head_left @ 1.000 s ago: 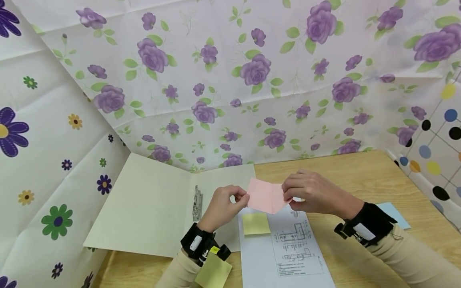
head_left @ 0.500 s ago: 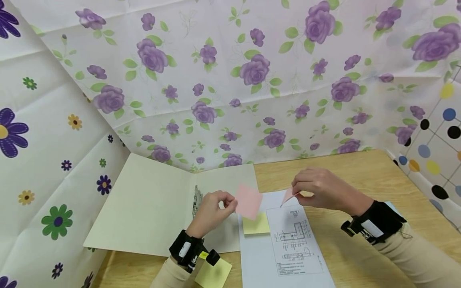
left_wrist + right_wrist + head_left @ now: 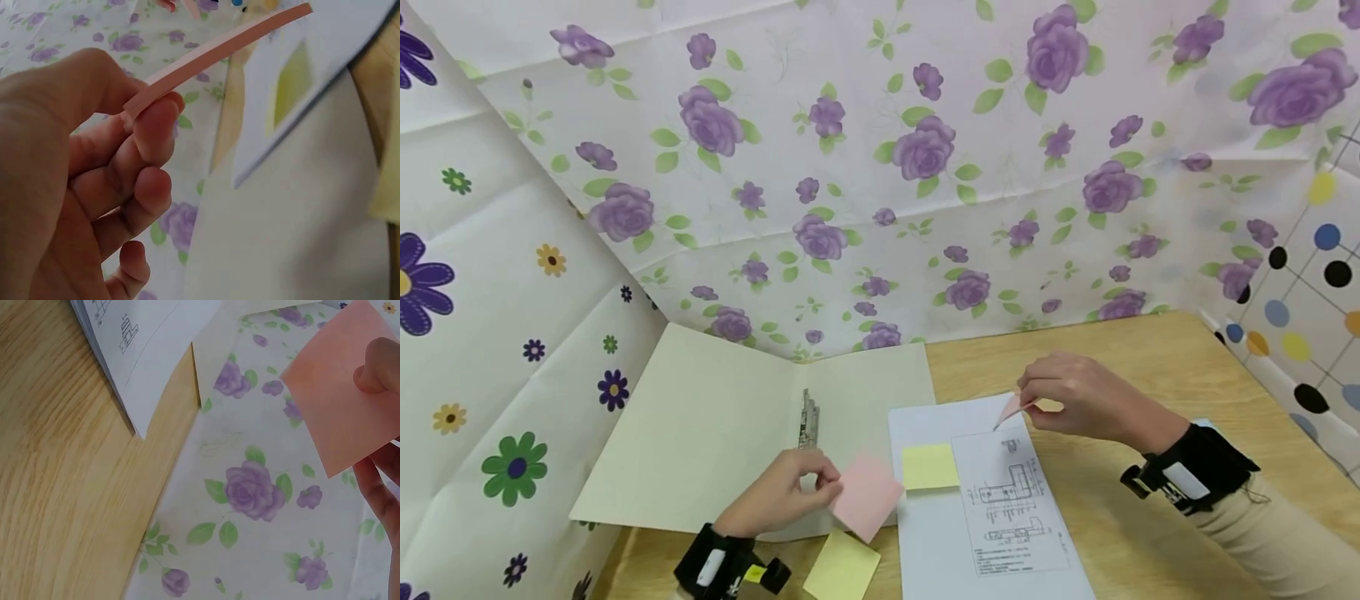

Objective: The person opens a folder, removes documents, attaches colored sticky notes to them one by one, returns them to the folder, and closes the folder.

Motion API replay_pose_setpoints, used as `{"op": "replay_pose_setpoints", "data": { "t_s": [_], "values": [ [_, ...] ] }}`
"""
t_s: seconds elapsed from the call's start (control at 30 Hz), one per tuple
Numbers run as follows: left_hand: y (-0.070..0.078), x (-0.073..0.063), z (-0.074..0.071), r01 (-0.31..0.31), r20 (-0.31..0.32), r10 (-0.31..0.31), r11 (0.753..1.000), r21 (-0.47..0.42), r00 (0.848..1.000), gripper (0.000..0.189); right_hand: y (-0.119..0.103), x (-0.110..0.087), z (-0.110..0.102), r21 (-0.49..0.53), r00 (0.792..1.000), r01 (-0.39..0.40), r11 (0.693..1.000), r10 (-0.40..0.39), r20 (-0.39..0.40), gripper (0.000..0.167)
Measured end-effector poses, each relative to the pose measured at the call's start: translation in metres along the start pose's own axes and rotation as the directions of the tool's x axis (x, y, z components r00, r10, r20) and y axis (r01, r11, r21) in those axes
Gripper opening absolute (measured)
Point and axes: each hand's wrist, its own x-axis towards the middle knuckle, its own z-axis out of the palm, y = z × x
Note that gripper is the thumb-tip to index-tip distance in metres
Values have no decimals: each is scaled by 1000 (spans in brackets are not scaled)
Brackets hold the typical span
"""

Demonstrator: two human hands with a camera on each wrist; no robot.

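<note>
My left hand [image 3: 782, 492] pinches a pad of pink sticky notes [image 3: 870, 497] by one edge. Its thickness shows in the left wrist view, where the pad [image 3: 219, 53] sits between thumb and forefinger. Over the top right of the printed sheets, my right hand [image 3: 1078, 396] pinches a single pink sticky note [image 3: 1012, 408]. That note appears flat-on in the right wrist view, with the thumb across its face. A stack of white sheets [image 3: 925, 542] with a technical drawing lies between the hands, and a yellow sticky note [image 3: 930, 467] is on its upper left.
An open cream folder [image 3: 700, 433] with a metal clip [image 3: 808, 421] lies at the left, partly under the sheets. A yellow sticky pad [image 3: 842, 567] rests near the front edge. Something light blue [image 3: 1202, 422] shows behind the right wrist. Flowered cloth [image 3: 880, 167] walls the table [image 3: 1150, 358].
The pink note has come away from the pad. My left hand has moved left and down with the pad, toward the yellow pad; my right has shifted slightly right with the note.
</note>
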Motion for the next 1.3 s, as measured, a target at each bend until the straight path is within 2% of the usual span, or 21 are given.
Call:
{"op": "replay_pose_setpoints", "data": {
  "t_s": [0.1, 0.27, 0.43, 0.53, 0.63, 0.77, 0.87, 0.97, 1.17, 1.3],
  "values": [
    [-3, -15, -3, -1, 30, 2, 1000, -30, 1000, 16, 1, -4, -1, -7, 1000, -11, 1000, 11, 8, 22],
    [-8, -31, -1, 14, 95, -6, 996, -89, 995, 17, 1, -7, -2, -14, 1000, -25, 1000, 25, 12, 12],
    [-10, -38, 3, 14, 141, 1, 994, -106, 990, 18, 1, -8, -2, -24, 1000, -28, 999, 28, 11, 15],
    [-11, -40, 7, 28, 164, -8, 992, -121, 986, 19, 0, -9, -2, -28, 999, -29, 999, 29, 13, 10],
    [-13, -42, 13, 59, 195, -34, 991, -124, 980, 20, 0, -9, -2, -28, 999, -31, 999, 32, 16, 17],
    [-16, -42, 22, 101, 228, -82, 992, -71, 970, 23, 0, -9, -2, -28, 999, -33, 999, 34, 18, 23],
    [-18, -42, 29, 104, 242, -107, 994, 27, 964, 26, 0, -9, -1, -26, 999, -33, 999, 33, 15, 17],
    [-18, -42, 31, 103, 249, -122, 991, 86, 961, 28, 1, -9, -1, -27, 999, -32, 999, 32, 13, 11],
    [-15, -42, 31, 144, 260, -159, 987, 75, 952, 26, 2, -10, 0, -35, 1000, -28, 999, 28, 10, 10],
    [-13, -42, 31, 150, 252, -168, 985, 91, 953, 31, 2, -9, 0, -32, 1000, -21, 999, 21, 5, 16]
  ]
}}
